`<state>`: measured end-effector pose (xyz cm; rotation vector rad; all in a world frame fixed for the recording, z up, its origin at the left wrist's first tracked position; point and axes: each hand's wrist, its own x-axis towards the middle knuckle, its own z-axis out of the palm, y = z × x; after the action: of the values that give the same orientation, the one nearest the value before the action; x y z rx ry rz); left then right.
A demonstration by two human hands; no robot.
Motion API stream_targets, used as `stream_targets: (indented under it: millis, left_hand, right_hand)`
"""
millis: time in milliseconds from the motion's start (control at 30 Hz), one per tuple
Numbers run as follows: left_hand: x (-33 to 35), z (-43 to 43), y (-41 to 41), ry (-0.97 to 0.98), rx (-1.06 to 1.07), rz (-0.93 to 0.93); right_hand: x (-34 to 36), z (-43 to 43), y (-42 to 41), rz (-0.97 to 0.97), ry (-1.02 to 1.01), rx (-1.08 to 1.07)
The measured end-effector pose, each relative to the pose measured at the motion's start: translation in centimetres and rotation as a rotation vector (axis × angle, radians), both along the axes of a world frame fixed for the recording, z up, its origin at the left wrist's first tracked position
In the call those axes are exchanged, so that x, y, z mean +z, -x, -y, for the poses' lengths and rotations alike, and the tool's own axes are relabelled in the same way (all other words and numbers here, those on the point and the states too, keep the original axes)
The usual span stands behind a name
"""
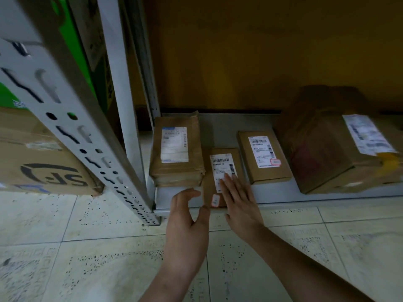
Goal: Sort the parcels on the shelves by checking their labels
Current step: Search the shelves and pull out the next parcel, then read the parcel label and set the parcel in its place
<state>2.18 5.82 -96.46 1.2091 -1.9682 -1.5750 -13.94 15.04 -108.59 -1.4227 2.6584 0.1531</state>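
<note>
**Hands at the bottom shelf (281,191)**

Left hand (185,216) hovers open at the shelf's front edge, fingers loosely spread, holding nothing. The right hand (239,203) lies flat, fingers straight, on the label (223,166) of the small parcel (208,184). It sits between a taped parcel (176,149) and another labelled box (262,159), with a bigger carton (331,158) further right.

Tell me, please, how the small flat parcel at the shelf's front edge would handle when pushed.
The small flat parcel looks like thin cardboard, probably stiff and light. Lying flat, it should slide, not tip. It reaches the shelf lip, so a pull might drop it.
</note>
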Motion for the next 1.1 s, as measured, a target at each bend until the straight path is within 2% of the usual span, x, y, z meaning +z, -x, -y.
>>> stream_targets:
  millis: [167, 300, 433, 533, 600, 700, 767, 833, 1100]
  left_hand:
    - [-0.5, 0.4, 0.2, -0.019, -0.057, 0.093]
    - [0.3, 0.4, 0.7, -0.142, -0.087, 0.118]
    - [1.8, -0.1, 1.4, -0.394, -0.104, -0.163]
    - [3.0, -0.1, 1.2, -0.436, -0.105, -0.333]
    - [3.3, 0.7, 0.7, -0.47, -0.089, -0.429]
    - [3.6, 2.3, -0.3, -0.551, -0.126, -0.556]
    - [3.9, 3.0, -0.7, -0.6, -0.159, -0.607]
    - [4.1, 3.1, -0.9, -0.622, -0.198, -0.634]
    - [4.1, 3.0, -1.0, -0.652, -0.145, -0.66]
  right_hand:
    - [1.9, -0.8, -2.4, 0.004, 0.099, -0.055]
    - [6.2, -1.7, -4.1, -0.026, 0.242, -0.123]
    - [11.0, -2.2, -5.7, -0.023, 0.396, -0.135]
    - [13.5, -3.0, -6.1, 0.043, 0.446, -0.027]
    - [14.8, -3.6, -5.6, 0.145, 0.504, 0.035]
    - [17.2, -3.7, -5.2, 0.408, 0.655, -0.057]
    - [17.6, -3.3, -5.4, 0.59, 0.776, -0.168]
    - [17.0, -3.1, -5.8, 0.683, 0.813, -0.195]
    - [15.8, -2.5, -5.9, 0.681, 0.826, -0.172]
